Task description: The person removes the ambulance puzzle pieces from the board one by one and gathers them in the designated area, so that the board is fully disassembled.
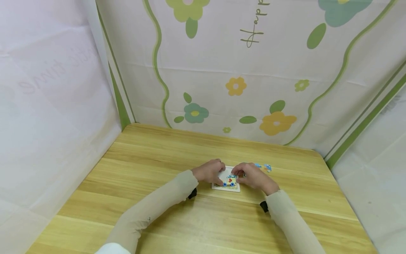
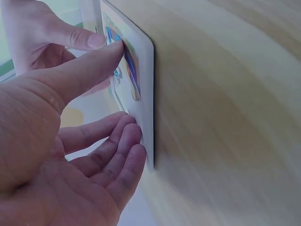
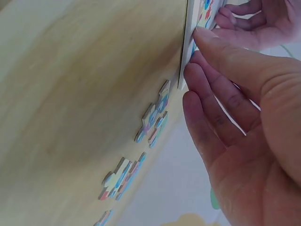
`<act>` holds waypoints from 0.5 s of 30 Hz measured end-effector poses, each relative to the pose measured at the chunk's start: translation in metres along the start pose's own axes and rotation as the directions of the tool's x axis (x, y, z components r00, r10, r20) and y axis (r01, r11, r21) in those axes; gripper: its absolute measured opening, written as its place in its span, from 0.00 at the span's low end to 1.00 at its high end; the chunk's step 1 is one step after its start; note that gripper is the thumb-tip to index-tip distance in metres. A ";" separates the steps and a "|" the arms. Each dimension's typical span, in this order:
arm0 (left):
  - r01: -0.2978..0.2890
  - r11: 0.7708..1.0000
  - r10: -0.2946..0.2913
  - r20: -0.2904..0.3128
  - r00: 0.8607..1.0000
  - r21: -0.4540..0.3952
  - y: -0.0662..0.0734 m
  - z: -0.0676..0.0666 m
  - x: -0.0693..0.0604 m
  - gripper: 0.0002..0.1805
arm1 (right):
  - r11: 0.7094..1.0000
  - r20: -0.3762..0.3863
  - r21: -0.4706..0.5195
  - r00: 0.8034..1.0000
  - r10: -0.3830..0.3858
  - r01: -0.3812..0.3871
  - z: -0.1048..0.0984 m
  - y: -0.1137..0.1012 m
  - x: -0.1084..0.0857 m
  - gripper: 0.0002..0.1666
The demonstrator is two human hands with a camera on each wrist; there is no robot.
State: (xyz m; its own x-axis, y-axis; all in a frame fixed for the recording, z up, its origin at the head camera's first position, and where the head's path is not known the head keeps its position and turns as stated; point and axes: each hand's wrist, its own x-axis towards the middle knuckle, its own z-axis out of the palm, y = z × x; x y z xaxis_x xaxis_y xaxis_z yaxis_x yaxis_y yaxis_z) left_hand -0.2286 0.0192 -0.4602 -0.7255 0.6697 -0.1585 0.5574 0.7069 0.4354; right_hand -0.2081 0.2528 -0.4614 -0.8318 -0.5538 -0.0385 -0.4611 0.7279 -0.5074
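Note:
A small white puzzle board (image 1: 217,187) lies on the table, partly filled with pieces showing a vehicle with blue wheels and a red cross. At its left side is the left hand (image 1: 209,171); in the left wrist view the thumb of that hand (image 2: 61,136) presses on the picture pieces (image 2: 131,70) while its bent fingers touch the board (image 2: 146,94). The right hand (image 1: 253,177) touches the board's right side. In the right wrist view, this hand (image 3: 244,103) has its thumb tip on the board's edge, the other fingers loosely bent. Part of the board is hidden.
Several loose puzzle pieces (image 1: 268,167) lie on the wooden table (image 1: 196,225) beyond and to the right of the right hand; the right wrist view shows these pieces (image 3: 115,181) in small groups. Printed white cloth (image 1: 206,60) hangs behind and at both sides.

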 end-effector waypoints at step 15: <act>-0.089 0.994 0.086 -0.047 0.995 -0.068 0.014 0.008 0.016 0.24 | 1.000 0.019 -0.006 1.000 -0.017 0.017 -0.002 -0.005 0.001 0.17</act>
State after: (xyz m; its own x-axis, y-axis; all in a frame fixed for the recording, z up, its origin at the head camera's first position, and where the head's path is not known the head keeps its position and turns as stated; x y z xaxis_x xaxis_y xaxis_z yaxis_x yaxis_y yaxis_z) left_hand -0.2293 0.0420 -0.4642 -0.6930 0.7166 -0.0790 0.5909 0.6274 0.5072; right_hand -0.2074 0.2491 -0.4574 -0.8179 -0.5735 -0.0459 -0.4770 0.7206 -0.5032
